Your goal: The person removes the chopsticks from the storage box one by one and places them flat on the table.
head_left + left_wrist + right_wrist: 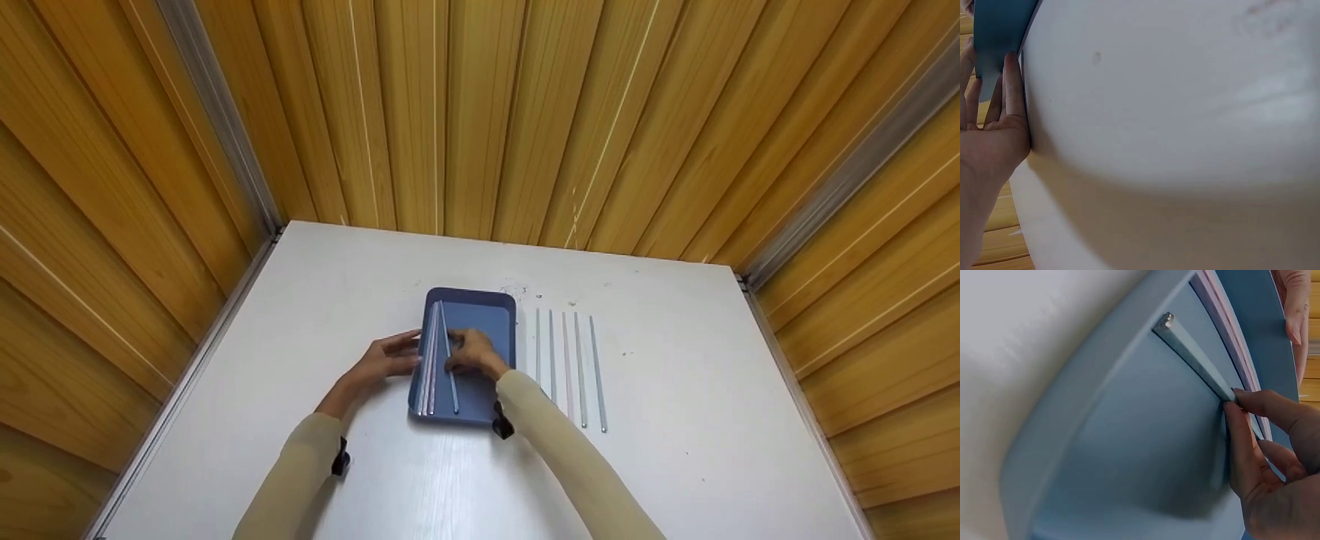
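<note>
Your left hand is at the far left, its fingers fairly straight and spread, touching the left wall of the blue tray on the white table. Along that wall, inside, lie pinkish sticks. Just right of them, your right hand pinches a grey-blue stick between thumb and fingers; it slants inside the tray, its near end further right. Right of the tray, five spaced sticks run near to far.

Free way into blue tray at far right, raised rim around, five sticks alongside
</note>
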`<act>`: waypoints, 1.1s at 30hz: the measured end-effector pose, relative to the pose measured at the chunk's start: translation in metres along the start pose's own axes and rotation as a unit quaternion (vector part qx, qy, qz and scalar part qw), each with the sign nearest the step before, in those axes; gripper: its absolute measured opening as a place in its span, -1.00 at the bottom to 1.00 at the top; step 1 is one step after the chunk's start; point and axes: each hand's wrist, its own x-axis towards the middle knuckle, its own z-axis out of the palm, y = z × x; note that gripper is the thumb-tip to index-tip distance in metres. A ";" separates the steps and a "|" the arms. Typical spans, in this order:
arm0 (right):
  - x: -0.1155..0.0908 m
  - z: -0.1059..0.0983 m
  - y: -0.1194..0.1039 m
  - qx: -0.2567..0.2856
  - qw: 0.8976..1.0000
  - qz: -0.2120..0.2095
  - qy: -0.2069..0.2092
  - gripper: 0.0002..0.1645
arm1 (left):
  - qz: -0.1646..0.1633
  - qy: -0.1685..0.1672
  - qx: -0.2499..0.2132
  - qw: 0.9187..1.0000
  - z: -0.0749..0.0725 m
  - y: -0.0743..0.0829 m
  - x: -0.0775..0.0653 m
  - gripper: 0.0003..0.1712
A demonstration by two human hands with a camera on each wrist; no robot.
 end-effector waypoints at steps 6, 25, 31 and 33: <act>-0.003 -0.011 0.003 0.106 0.993 0.017 -0.049 -0.07 | -0.002 -0.004 -0.001 1.000 0.003 0.002 0.000 -0.20; -0.004 -0.020 0.018 0.210 0.973 0.005 -0.096 0.07 | -0.004 -0.006 0.005 1.000 0.002 0.000 0.001 -0.22; -0.008 -0.025 0.012 0.201 0.975 -0.008 -0.090 0.11 | -0.005 0.001 0.018 1.000 0.001 0.001 0.000 -0.21; -0.010 -0.029 0.010 0.197 0.976 -0.014 -0.087 0.10 | -0.002 -0.001 0.013 1.000 0.001 0.002 0.000 -0.21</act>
